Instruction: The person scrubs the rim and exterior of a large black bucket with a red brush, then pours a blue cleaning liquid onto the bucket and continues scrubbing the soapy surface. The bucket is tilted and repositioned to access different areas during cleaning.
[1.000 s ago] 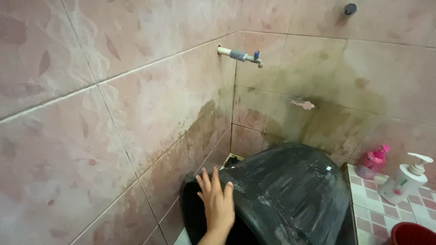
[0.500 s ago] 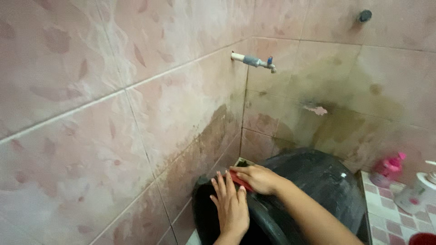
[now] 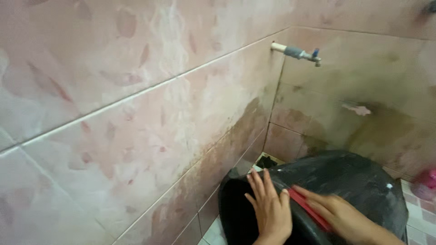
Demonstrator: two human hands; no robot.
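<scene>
A big black plastic tub (image 3: pixel 345 181) lies tipped on its side in the corner of the bathroom, low in the view, its dark mouth facing the left-hand wall and its scuffed, greyish outer side turned up. Both of the person's hands are on it. The left hand (image 3: pixel 271 206) rests flat on the tub's rim with the fingers spread and pointing up; it grips nothing, only presses against the plastic. Just beside it, to the right, the right hand (image 3: pixel 338 212) lies on the curved side of the tub with a red scrubber (image 3: pixel 309 209) under its fingers, a narrow red strip slanting down across the black surface. The hand is somewhat blurred, so I cannot tell how firmly the fingers close on the scrubber, but it is held pressed against the tub.

Behind the tub the pink tiled wall (image 3: pixel 136 113) runs back to the corner, with brown staining along its lower tiles. The rear wall is darkly stained too. High up near the corner a small tap (image 3: pixel 297 52) sticks out of the wall, well above the tub. At the far right edge a pink bottle (image 3: pixel 426 183) shows only in part, blurred, beside the tub.
</scene>
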